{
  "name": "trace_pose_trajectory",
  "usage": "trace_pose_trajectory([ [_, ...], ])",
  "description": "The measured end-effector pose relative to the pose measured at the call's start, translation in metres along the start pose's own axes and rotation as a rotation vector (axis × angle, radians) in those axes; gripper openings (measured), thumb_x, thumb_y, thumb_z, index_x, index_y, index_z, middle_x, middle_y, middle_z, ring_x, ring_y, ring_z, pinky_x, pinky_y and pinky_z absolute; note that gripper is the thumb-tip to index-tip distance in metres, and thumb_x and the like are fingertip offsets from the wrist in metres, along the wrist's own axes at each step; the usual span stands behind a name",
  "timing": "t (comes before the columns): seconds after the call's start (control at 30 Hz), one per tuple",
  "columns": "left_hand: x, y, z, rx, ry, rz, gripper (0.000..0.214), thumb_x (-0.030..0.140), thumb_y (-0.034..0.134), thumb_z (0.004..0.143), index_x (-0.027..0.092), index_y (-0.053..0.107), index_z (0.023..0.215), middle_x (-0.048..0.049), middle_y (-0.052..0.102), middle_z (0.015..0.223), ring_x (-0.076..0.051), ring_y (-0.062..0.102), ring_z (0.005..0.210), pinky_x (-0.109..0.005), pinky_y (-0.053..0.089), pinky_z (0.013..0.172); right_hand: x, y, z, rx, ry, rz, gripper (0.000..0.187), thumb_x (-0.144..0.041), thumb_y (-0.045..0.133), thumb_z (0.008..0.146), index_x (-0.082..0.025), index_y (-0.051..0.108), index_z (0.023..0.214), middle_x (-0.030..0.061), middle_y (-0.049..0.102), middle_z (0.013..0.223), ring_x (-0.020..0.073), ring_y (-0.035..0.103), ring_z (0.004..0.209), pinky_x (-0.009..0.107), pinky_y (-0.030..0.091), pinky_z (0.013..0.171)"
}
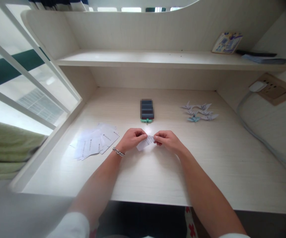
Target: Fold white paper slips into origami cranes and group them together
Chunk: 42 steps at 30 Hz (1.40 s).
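Between my two hands is a small piece of white printed paper (pixel 146 142), its faces bearing faint print. My left hand (pixel 132 138), with a chain bracelet at the wrist, pinches its left upper edge. On the other side, my right hand (pixel 167 139) pinches the right edge between thumb and fingers. To the left lies a fanned pile of white paper sheets (pixel 89 143). Several folded paper cranes (pixel 204 112) sit at the back right, mostly white, and one is a light blue crane (pixel 194 118).
Beyond my hands lies a phone (pixel 147 109) with a green edge, its screen blurred. A shelf (pixel 138 59) spans the back, with a small colourful box (pixel 227 43) on it. A white cable (pixel 252 130) runs from the wall socket (pixel 278 91) at right.
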<state>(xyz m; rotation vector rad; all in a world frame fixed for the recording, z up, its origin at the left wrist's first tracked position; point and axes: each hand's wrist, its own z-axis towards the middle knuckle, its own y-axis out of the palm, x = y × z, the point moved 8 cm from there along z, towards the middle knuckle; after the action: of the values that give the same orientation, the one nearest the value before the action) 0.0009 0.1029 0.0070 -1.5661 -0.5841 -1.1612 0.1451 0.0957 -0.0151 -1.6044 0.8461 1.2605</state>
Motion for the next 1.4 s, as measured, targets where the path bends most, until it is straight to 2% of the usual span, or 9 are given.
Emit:
trace_pose_trajectory([
  [0.1,-0.012,-0.011,-0.004,-0.002,-0.061,-0.068,0.027,0.038,0.058,0.074,0.013,0.068,0.074,-0.0046,0.065,0.067,-0.014,0.054,0.06,-0.023,0.04,0.053,0.005,-0.008,-0.001,-0.001,0.014,0.007,0.019,-0.033,0.058,0.075,-0.015,0.065,0.072,0.0036,0.064,0.066,0.0131,0.054,0.057,0.025,0.043,0.055],
  [0.27,-0.018,-0.022,-0.005,0.068,-0.1,-0.153,0.027,0.039,0.062,0.071,0.013,0.069,0.072,-0.0059,0.067,0.07,-0.015,0.056,0.063,-0.024,0.041,0.055,0.001,-0.024,-0.001,0.218,-0.036,0.055,0.025,-0.041,0.056,0.077,-0.016,0.063,0.079,0.0051,0.065,0.074,0.0141,0.056,0.063,0.025,0.044,0.055],
  [0.4,-0.016,-0.009,-0.006,-0.011,-0.126,-0.186,0.026,0.039,0.063,0.071,0.013,0.069,0.07,-0.0053,0.067,0.068,-0.015,0.057,0.063,-0.025,0.041,0.056,-0.005,0.005,0.002,0.039,-0.038,0.064,0.025,-0.041,0.06,0.075,-0.016,0.062,0.077,0.0014,0.06,0.063,0.0124,0.054,0.057,0.024,0.043,0.054],
  [0.6,-0.013,-0.02,-0.008,0.073,-0.11,-0.464,0.021,0.034,0.064,0.074,0.014,0.064,0.069,-0.0022,0.062,0.064,-0.012,0.055,0.059,-0.023,0.041,0.056,0.003,0.005,0.001,0.048,0.064,0.291,0.026,-0.04,0.064,0.073,-0.016,0.058,0.066,-0.0005,0.057,0.058,0.0085,0.047,0.048,0.022,0.035,0.047],
  [0.77,0.007,-0.013,-0.009,0.064,0.028,-0.504,0.034,0.027,0.071,0.067,0.015,0.066,0.099,-0.0107,0.066,0.104,-0.021,0.061,0.093,-0.031,0.048,0.08,0.009,0.018,-0.001,-0.013,0.18,0.621,0.026,-0.039,0.069,0.069,-0.015,0.058,0.067,-0.002,0.053,0.056,0.0064,0.044,0.046,0.019,0.034,0.045],
  [0.83,0.011,-0.007,-0.009,0.054,0.054,-0.481,0.029,0.027,0.071,0.068,0.015,0.067,0.094,-0.011,0.065,0.107,-0.021,0.061,0.094,-0.031,0.048,0.08,0.011,0.028,-0.002,-0.056,0.214,0.663,0.024,-0.036,0.07,0.069,-0.015,0.058,0.067,-0.0026,0.051,0.054,0.0054,0.042,0.044,0.018,0.033,0.043],
  [0.97,0.001,-0.004,-0.007,0.064,-0.017,-0.467,0.021,0.032,0.067,0.073,0.012,0.068,0.082,-0.0078,0.068,0.081,-0.015,0.06,0.072,-0.028,0.047,0.068,0.019,0.034,0.001,-0.063,0.256,0.569,0.022,-0.035,0.068,0.072,-0.014,0.063,0.075,0.0023,0.059,0.061,0.0075,0.05,0.047,0.018,0.037,0.043],
  [1.13,-0.018,-0.003,-0.006,0.043,-0.151,-0.457,0.024,0.034,0.069,0.07,0.01,0.067,0.077,-0.0047,0.062,0.065,-0.011,0.053,0.059,-0.024,0.043,0.057,0.018,0.002,0.004,0.169,0.172,0.564,0.045,-0.056,0.053,0.079,-0.013,0.064,0.088,0.0114,0.066,0.083,0.0166,0.063,0.067,0.022,0.046,0.049],
  [1.4,-0.021,0.005,-0.008,-0.015,-0.192,-0.42,0.028,0.036,0.068,0.07,0.01,0.069,0.08,-0.0069,0.064,0.07,-0.012,0.054,0.061,-0.025,0.042,0.057,0.007,0.003,0.001,0.075,0.049,0.309,0.031,-0.043,0.068,0.073,-0.014,0.065,0.082,0.0036,0.065,0.063,0.0124,0.06,0.055,0.023,0.049,0.054],
])
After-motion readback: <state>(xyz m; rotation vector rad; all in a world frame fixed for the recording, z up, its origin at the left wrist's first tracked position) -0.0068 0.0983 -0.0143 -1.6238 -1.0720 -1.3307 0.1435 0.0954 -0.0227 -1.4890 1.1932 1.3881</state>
